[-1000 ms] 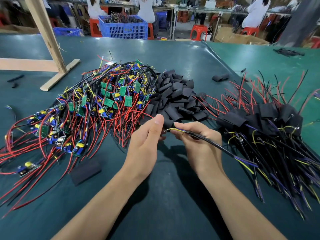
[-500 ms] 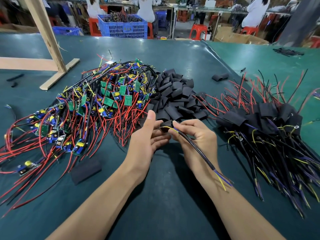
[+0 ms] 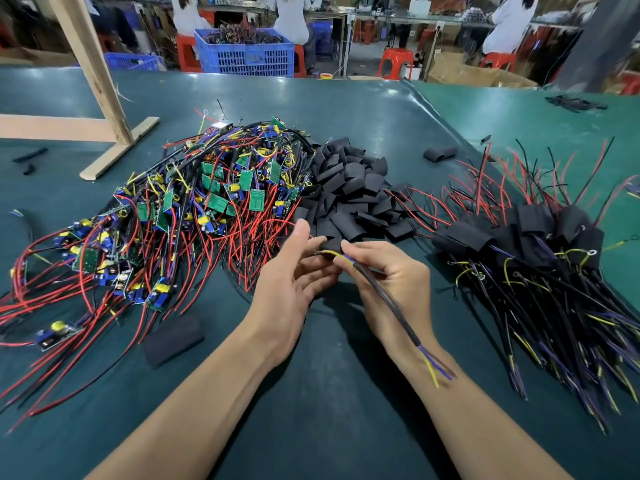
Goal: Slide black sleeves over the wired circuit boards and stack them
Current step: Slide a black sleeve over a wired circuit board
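Observation:
My left hand (image 3: 294, 271) and my right hand (image 3: 391, 275) meet in front of the pile of loose black sleeves (image 3: 349, 192). A black sleeve (image 3: 330, 243) sits on the curled fingers of my left hand, whose thumb is raised off it. My right hand pinches a black cable (image 3: 388, 303) where its yellow and purple wires enter the sleeve. The cable's free end lies over my right forearm. Whatever board is inside the sleeve is hidden. Bare wired circuit boards (image 3: 207, 209) are heaped at the left. Sleeved boards (image 3: 540, 244) are stacked at the right.
A single flat sleeve (image 3: 173, 336) lies on the green table mat (image 3: 329, 410) near my left forearm, another sleeve (image 3: 440, 154) further back right. A wooden frame (image 3: 100, 81) stands at the back left. A blue crate (image 3: 247, 51) and seated people are beyond the table.
The cable's free end swung from pointing right to lying along my right forearm. Both hands shifted a little toward the sleeve pile, and the sleeve now shows between them.

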The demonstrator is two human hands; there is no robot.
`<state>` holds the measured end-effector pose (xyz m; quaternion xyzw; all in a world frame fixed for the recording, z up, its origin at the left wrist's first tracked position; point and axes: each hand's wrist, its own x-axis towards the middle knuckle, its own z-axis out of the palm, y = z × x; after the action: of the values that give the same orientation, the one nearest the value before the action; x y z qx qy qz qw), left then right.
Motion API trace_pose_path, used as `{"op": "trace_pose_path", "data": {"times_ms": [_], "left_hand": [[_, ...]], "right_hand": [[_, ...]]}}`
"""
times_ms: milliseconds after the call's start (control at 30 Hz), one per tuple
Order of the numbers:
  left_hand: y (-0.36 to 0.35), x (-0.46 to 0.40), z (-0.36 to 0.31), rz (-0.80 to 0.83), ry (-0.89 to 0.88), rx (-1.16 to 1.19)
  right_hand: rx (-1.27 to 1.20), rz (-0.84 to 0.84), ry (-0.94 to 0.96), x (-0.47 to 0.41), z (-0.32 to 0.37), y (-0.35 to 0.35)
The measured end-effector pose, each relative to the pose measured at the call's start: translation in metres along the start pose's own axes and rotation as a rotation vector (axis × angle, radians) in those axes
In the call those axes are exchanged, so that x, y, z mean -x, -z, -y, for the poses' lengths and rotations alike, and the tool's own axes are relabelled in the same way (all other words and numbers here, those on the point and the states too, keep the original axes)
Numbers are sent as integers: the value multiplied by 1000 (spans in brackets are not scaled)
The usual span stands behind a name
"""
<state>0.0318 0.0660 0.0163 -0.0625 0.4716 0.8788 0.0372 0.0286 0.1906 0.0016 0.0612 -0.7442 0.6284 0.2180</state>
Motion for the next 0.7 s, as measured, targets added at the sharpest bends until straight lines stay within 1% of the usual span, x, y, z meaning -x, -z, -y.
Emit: {"op": "trace_pose_path", "data": {"times_ms": [67,133,167,200,267,367,500,567,700], "left_hand": [[2,-1,3,17,-125,-80],[7,0,5,4,-320,-198],[9,0,6,-7,-395,-247],[11,0,7,-8,-432,-281],[10,1,7,1,-405,-307],[5,2,5,18,-276,-203],[5,0,3,-10,-138,-108],[6,-2,4,-19,-137,-106],[7,-1,2,-38,-232,-160]], "right_hand": [[-227,-16,-146,-5,3,4],[-500,-48,-305,-8,8,6],[-583,-66,-354,-8,10,6],[-642,-68,-388,-8,12,6],[-704,-50,-430,-7,17,6],[-733,1,-454,-6,22,8],[-707,79,-450,-3,23,8],[-693,88,-484,-3,24,7],[-647,88,-528,-5,25,8]]}}
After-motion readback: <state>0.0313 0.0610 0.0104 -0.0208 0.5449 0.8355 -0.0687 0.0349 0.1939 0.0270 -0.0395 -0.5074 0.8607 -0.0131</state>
